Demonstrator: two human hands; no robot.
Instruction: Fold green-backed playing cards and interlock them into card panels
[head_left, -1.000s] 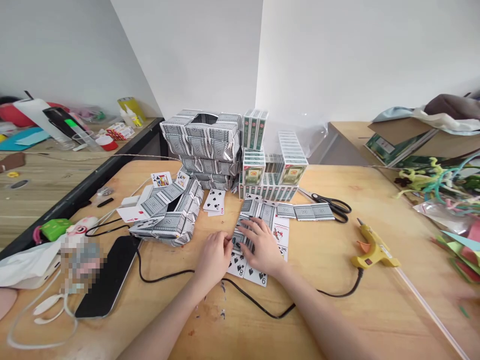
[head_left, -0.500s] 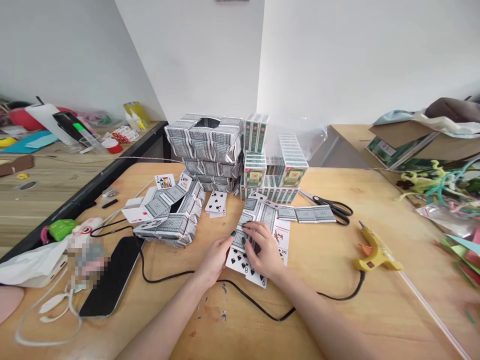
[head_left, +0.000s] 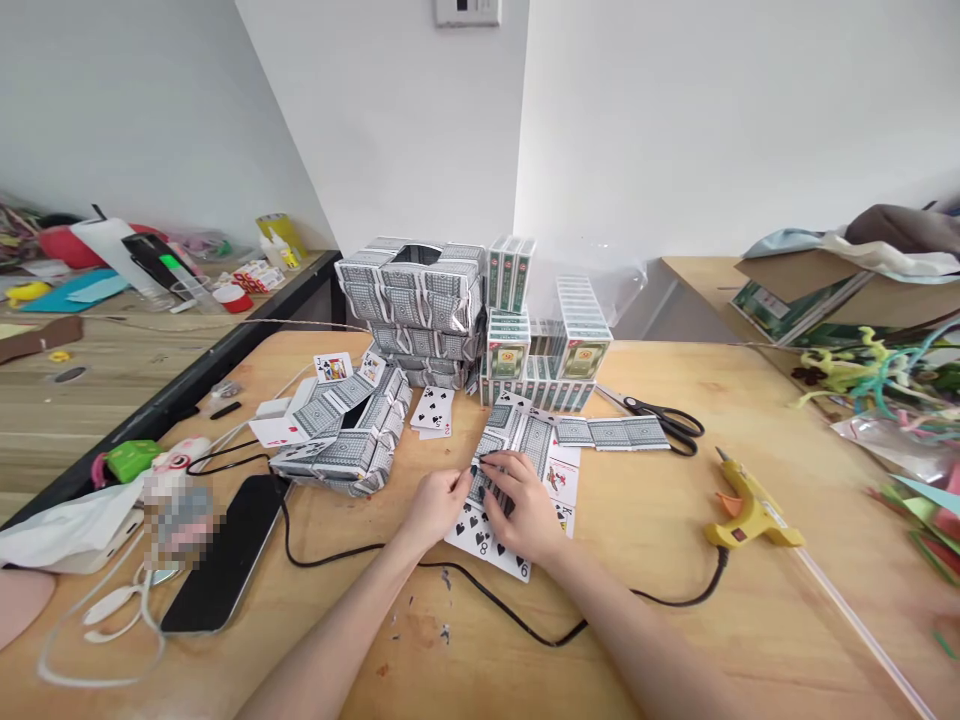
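Note:
Both my hands rest on a sheet of joined playing cards (head_left: 517, 435) lying on the wooden table (head_left: 645, 560). My left hand (head_left: 436, 503) has its fingers curled, pinching the sheet's left edge. My right hand (head_left: 523, 497) lies on top with fingers bent, pressing the green-backed cards down. Face-up spade cards (head_left: 484, 537) stick out under my hands. A folded box-like piece made of cards (head_left: 341, 430) lies to the left.
Stacked card constructions (head_left: 416, 305) and card packs (head_left: 547, 345) stand behind. Black scissors (head_left: 664, 415) and a yellow glue gun (head_left: 746, 505) lie to the right, its black cord (head_left: 525, 625) running under my arms. A phone (head_left: 217, 555) and cables lie left; craft clutter right.
My left hand has slid right onto the sheet's edge beside my right hand. The view has tilted up slightly.

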